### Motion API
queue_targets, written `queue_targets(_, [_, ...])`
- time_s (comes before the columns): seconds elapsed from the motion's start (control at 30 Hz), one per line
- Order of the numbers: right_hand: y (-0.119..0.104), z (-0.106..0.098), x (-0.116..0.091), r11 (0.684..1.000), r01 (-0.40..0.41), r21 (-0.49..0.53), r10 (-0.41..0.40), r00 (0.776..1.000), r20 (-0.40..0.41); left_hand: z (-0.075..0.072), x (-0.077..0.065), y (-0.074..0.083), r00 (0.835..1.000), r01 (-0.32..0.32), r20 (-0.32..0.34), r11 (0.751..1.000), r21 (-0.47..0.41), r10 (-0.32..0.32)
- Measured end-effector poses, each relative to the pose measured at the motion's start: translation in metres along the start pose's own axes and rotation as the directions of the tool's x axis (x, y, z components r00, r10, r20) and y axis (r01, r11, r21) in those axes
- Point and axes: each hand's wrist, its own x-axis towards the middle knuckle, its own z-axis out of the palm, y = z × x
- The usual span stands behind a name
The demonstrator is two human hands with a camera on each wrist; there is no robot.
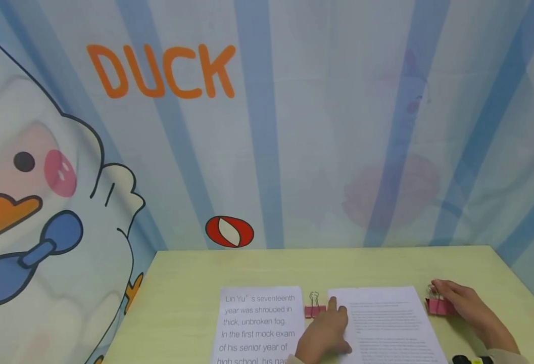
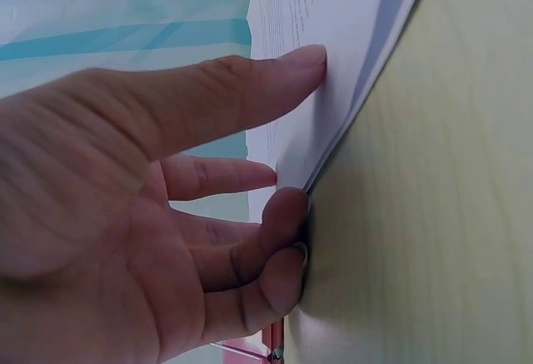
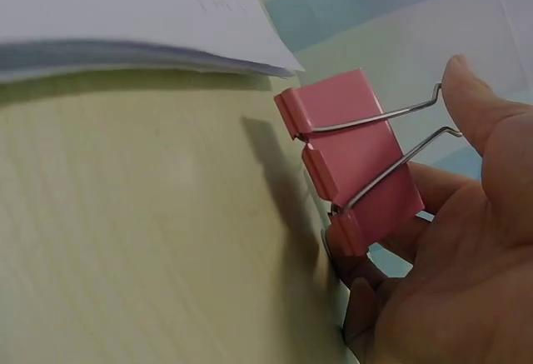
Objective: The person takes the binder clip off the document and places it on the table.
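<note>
A stack of printed paper (image 1: 385, 318) lies on the table, and my left hand (image 1: 325, 331) rests along its left edge. In the left wrist view the thumb (image 2: 275, 81) reaches over the sheets, while the other fingers touch the table beside the edge. Right of the stack, my right hand (image 1: 471, 311) holds a pink binder clip (image 3: 358, 156) just over the table. The thumb is at the clip's wire handles, and fingers are partly hidden behind its body. Another pink binder clip (image 1: 312, 311) lies beyond my left hand, beside the stack.
To the left lies another sheet with large print (image 1: 257, 323), partly covered by my left hand. The pale wooden table (image 1: 180, 288) ends at a striped curtain (image 1: 294, 151) with duck drawings. A black and yellow object (image 1: 472, 359) shows at the bottom right.
</note>
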Motion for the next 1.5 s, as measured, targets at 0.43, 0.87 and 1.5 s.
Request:
queue_targets(0.43, [0.007,-0.001,-0.001,0.998,0.022,-0.066,-0.021,1.000,0.017,-0.003,-0.002,0.000,1.000,0.006,0.015,0.999,-0.032,-0.005])
queue_targets(0.87, [0.006,0.003,0.000,0.995,0.024,-0.095,-0.032,0.996,-0.083,-0.006,-0.002,0.000,1.000,0.016,0.002,0.999,-0.037,-0.016])
queue_targets(1.5, [0.012,0.008,-0.008,0.995,0.039,-0.087,-0.051,0.988,-0.144,-0.005,-0.005,0.001,1.000,0.018,0.004,0.999,-0.028,-0.018])
